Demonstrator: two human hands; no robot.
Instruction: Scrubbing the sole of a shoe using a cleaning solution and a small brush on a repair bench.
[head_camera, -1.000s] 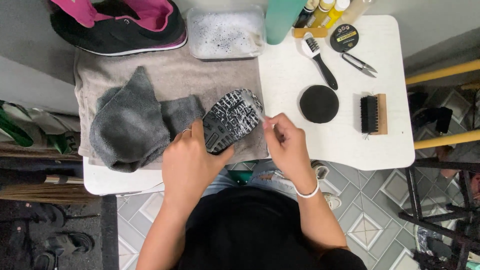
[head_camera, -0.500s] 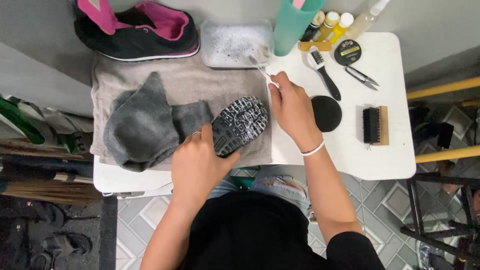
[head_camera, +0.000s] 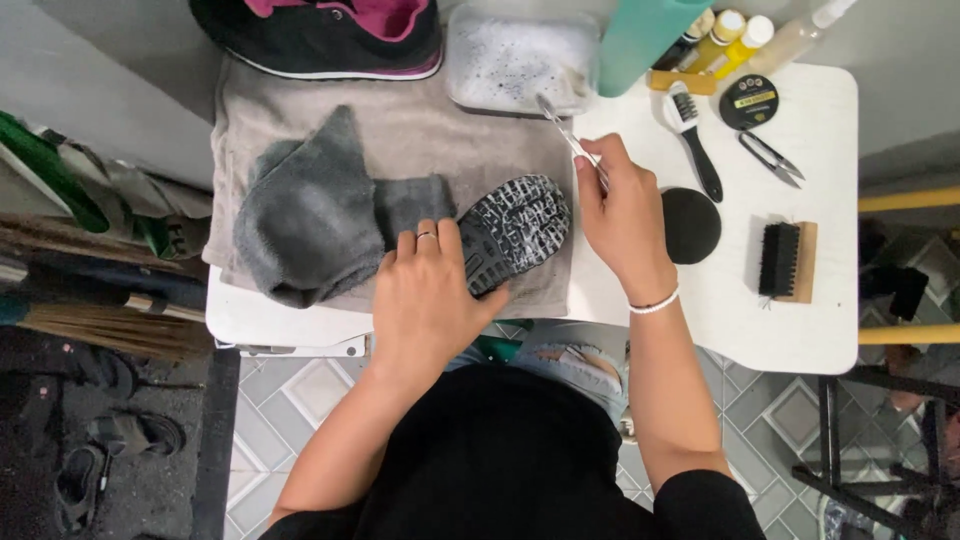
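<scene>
My left hand (head_camera: 425, 300) grips a black shoe turned sole-up (head_camera: 512, 230) on a grey towel (head_camera: 400, 130). The sole's tread shows white suds. My right hand (head_camera: 622, 215) holds a thin toothbrush (head_camera: 566, 135) whose head reaches into a clear tray of foamy water (head_camera: 515, 60) at the back of the table. A dark grey cloth (head_camera: 315, 215) lies crumpled to the left of the shoe.
A second black and pink shoe (head_camera: 320, 35) sits at the back left. On the white table (head_camera: 760, 330) lie a round black sponge (head_camera: 692, 225), a wooden brush (head_camera: 785, 262), a black-handled brush (head_camera: 695, 140), small scissors (head_camera: 770, 155), a polish tin (head_camera: 748, 100), a teal bottle (head_camera: 645, 30) and small yellow bottles (head_camera: 735, 35).
My right hand has lifted from the sole and moved back and right, carrying the toothbrush to the foamy tray. My left hand stays on the shoe.
</scene>
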